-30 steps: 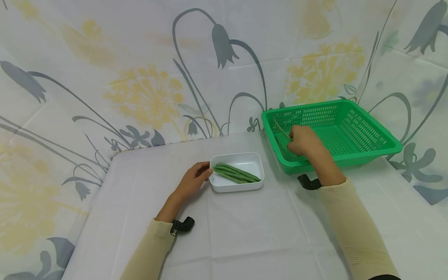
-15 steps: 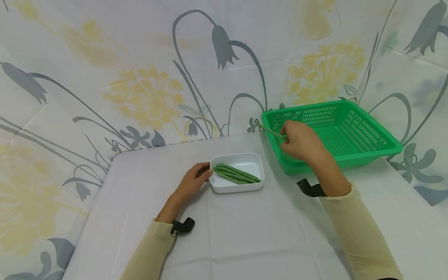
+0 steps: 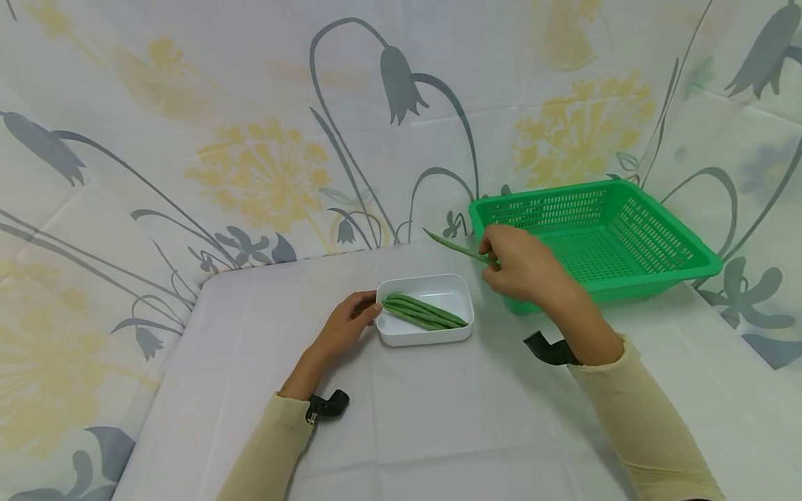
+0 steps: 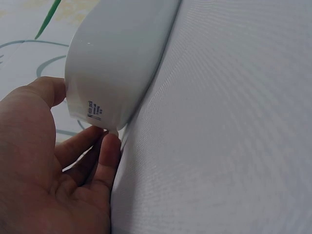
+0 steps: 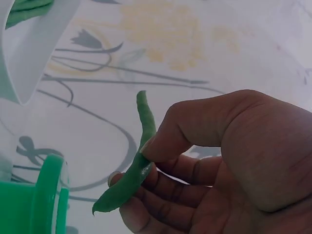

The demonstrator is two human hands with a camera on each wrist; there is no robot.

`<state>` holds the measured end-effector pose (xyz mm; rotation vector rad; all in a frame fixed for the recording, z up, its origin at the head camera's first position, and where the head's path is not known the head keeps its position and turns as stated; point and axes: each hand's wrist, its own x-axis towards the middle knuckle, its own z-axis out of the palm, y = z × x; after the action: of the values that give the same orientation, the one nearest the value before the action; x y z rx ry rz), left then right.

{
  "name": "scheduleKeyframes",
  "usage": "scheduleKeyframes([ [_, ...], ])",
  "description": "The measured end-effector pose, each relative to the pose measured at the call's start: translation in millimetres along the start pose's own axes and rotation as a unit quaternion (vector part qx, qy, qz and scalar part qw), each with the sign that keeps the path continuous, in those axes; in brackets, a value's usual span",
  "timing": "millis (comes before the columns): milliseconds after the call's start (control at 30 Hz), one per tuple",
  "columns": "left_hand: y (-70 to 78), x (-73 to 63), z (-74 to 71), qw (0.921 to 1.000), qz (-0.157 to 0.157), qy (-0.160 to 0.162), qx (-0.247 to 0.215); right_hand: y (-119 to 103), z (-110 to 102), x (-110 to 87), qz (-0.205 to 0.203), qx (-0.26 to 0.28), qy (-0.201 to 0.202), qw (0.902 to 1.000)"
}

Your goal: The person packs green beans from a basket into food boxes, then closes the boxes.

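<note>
My right hand (image 3: 520, 268) pinches one green bean (image 5: 141, 156) between thumb and fingers, in front of the basket's left side. In the head view the bean's thin end points left, toward the wall cloth. A small white rectangular dish (image 3: 460, 292) stands on the table, with several green beans (image 3: 420, 311) lying side by side in it. My left hand (image 3: 347, 321) holds the dish at its left end, the thumb at the rim. In the left wrist view the other fingertips (image 4: 109, 146) sit low against its end wall, where blue print shows.
A green slotted plastic basket (image 3: 651, 278) stands at the back right, close to the flower-printed cloth (image 3: 263, 174) behind the table. White cloth (image 3: 438, 417) covers the table. Each wrist wears a black camera mount (image 3: 328, 403).
My right hand has lifted the bean out of the green basket and moved left and toward me with it. The left hand and the dish have stayed in place.
</note>
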<state>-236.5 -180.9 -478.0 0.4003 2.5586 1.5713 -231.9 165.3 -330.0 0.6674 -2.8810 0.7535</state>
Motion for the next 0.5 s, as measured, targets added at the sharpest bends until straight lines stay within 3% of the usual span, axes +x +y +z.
scheduleKeyframes([
  [500,-4.0,1.9,2.2,0.9999,0.0,0.006,-0.01,-10.9,25.3,4.6,-0.037,-0.029,-0.018,0.9987],
])
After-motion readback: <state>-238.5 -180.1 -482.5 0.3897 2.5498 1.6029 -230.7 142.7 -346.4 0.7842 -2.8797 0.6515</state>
